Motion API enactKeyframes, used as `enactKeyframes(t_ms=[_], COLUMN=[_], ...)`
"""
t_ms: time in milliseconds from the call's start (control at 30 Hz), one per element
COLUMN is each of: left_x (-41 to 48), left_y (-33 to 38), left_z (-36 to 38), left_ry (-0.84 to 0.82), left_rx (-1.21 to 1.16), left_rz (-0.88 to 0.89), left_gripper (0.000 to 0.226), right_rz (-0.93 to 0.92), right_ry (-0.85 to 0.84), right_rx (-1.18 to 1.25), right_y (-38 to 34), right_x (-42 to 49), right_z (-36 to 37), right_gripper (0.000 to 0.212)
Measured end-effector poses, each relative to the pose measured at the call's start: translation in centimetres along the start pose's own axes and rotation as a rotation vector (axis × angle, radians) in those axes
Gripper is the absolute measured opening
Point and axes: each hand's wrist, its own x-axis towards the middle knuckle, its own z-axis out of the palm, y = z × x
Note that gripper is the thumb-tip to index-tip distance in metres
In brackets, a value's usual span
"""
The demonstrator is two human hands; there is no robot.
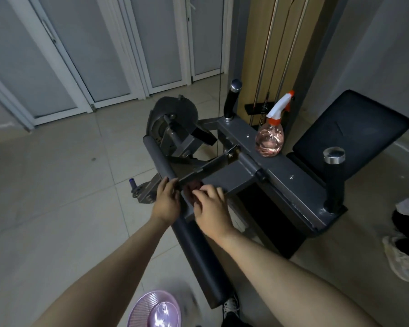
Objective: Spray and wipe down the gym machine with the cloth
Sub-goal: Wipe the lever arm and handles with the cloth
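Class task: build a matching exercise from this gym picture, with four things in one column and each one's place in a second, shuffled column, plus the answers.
1 spray bottle
2 lilac basket
3 pale shoe
4 right hand

A bottom edge of the view
B on the pinkish cloth by the roller pad
C upright on the grey frame
D on the floor, far right

Pairs: 1-C, 2-A, 3-D, 4-B

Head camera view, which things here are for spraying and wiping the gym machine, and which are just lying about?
For the job:
gym machine
spray bottle, standing on its frame
cloth, pinkish, mostly hidden between left hand and right hand

Lying about:
purple plastic basket on the floor
pale shoe at the right
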Motion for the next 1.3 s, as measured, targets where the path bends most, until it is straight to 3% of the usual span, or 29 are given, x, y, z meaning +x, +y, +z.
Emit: enactKeyframes(t_ms=[133,333,567,700,800,933,1133,1300], left_x=[0.7,0.2,-0.2,-0.6,-0.6,-1.3,-2.1,-5.3], left_y=[-1.4,-0.4,-0.1,0.6,0.8,1.3,0.5,-1.9], left_z=[0.7,0.4,0.3,0.0,0.0,-0.2,-0.6,-0.4], left_ry=[-0.054,-0.100,-0.051,-0.082,-0.100,-0.077,0.004,-0.020], left_rx=[-0.223,-0.426,-0.529,-0.626,-0.694,-0.795,-0.887,-0.866], left_rz=[-0.085,-0.193,-0.212,-0.273,-0.310,-0.378,-0.359,-0.418], left_gripper=[0.035,0.035,0.034,0.036,0.036,0.040,0.048,0.038], right_rz=[-0.100,0.258,-0.058,-0.152,0.075,0.250,0.002,-0.161], right_ry=[0.002,0.142,-0.060,-0.109,-0.003,0.058,-0.059,-0.168], right_rx=[-0.214,-0.242,-0.062,-0.158,-0.229,-0.220,-0.096,-0.107], right_y=[1.2,5.2,-3.5,-0.7,3.5,3.1,-6.1,-4.8], right_x=[1.2,4.4,-0.7,0.8,3.6,4.1,-1.1,-2.3], right_z=[-0.7,-3.7,1.3,-0.3,-2.9,-3.2,3.0,2.6], right_gripper=[0.040,0.040,0.036,0.050,0.055,0.040,0.038,0.036])
